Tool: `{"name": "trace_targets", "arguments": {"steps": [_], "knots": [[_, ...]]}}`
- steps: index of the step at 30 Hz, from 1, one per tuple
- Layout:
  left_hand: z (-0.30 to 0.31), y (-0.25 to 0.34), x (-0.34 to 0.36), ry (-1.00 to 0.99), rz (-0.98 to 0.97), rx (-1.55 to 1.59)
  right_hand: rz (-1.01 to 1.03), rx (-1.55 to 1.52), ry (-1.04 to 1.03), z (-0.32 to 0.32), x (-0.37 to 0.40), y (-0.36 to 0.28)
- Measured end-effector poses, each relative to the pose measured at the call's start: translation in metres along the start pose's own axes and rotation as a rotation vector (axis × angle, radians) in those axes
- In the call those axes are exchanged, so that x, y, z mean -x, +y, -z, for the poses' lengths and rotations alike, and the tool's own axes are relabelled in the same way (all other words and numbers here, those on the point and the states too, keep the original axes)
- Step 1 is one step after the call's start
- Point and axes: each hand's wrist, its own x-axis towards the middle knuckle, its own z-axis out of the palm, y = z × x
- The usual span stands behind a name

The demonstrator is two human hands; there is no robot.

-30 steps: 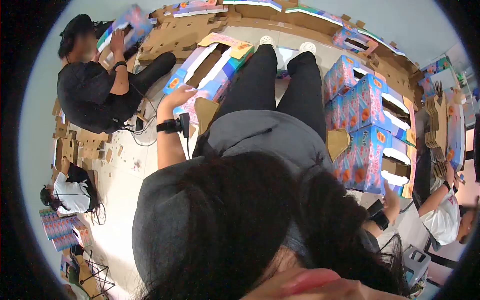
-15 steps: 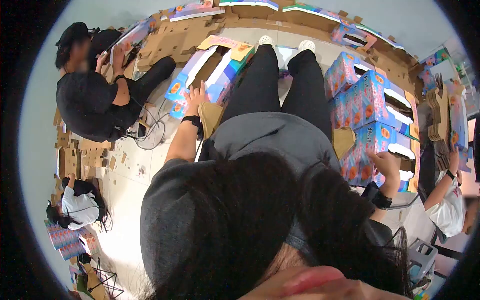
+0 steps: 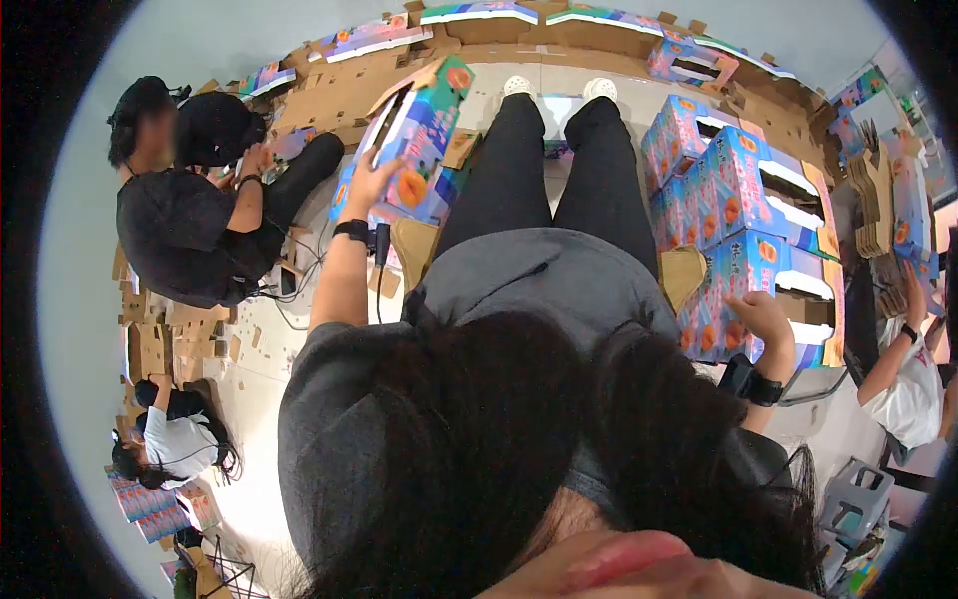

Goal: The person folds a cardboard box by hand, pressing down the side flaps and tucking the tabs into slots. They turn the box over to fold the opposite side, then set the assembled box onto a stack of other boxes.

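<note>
A printed blue and pink carton (image 3: 427, 140) with orange fruit pictures is tilted up at my left front, its side panel facing me. My left hand (image 3: 369, 190) grips its near edge, thumb and fingers spread over the panel. Below it is another carton, mostly hidden. My right hand (image 3: 766, 321), fingers loosely bent, is against the lower stacked carton (image 3: 743, 285) on my right; nothing shows in it. Another printed carton (image 3: 733, 180) stands just beyond, with a white-edged cutout on its top.
Flattened brown cardboard (image 3: 329, 95) lies along the far left. A person in black (image 3: 185, 235) sits at the left, and a person in white (image 3: 180, 439) is farther back. At the right, another person's arm (image 3: 898, 344) is beside stacked cardboard sheets (image 3: 873, 205). A grey stool (image 3: 853, 494) stands lower right.
The carton at my left has been tipped up from lying flat, turning its fruit-printed panel toward me. My left hand has moved with it. My right hand stays by the stack.
</note>
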Motion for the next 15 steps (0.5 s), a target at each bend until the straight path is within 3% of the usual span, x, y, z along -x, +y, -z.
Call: {"name": "trace_targets", "arguments": {"steps": [3, 4, 6, 8, 10, 11, 12, 14, 15], "knots": [[0.021, 0.037, 0.008, 0.098, 0.135, 0.359, 0.023, 0.029, 0.014, -0.003, -0.005, 0.007], [0.027, 0.019, -0.004, 0.178, 0.149, 0.376, 0.031, 0.057, 0.03, -0.004, -0.005, 0.009], [0.045, 0.044, 0.03, 0.026, 0.033, 0.598, 0.01, 0.044, 0.039, -0.003, -0.001, 0.006], [0.06, 0.059, 0.036, -0.099, 0.325, 0.922, -0.049, -0.037, 0.025, 0.001, 0.008, -0.004], [0.056, 0.057, 0.042, 0.151, 0.025, 0.879, -0.011, 0.002, 0.047, 0.002, 0.003, 0.002], [0.06, 0.078, 0.049, 0.195, 0.034, 0.819, 0.009, 0.025, 0.057, 0.003, 0.002, 0.003], [0.063, 0.09, 0.055, 0.154, -0.037, 0.881, 0.035, 0.06, 0.079, 0.005, 0.001, 0.0], [0.068, 0.111, 0.06, 0.242, -0.265, 0.593, 0.094, 0.132, 0.126, 0.009, -0.002, -0.013], [0.07, 0.124, 0.065, 0.176, -0.295, 0.62, 0.173, 0.117, 0.182, 0.01, -0.001, -0.02]]}}
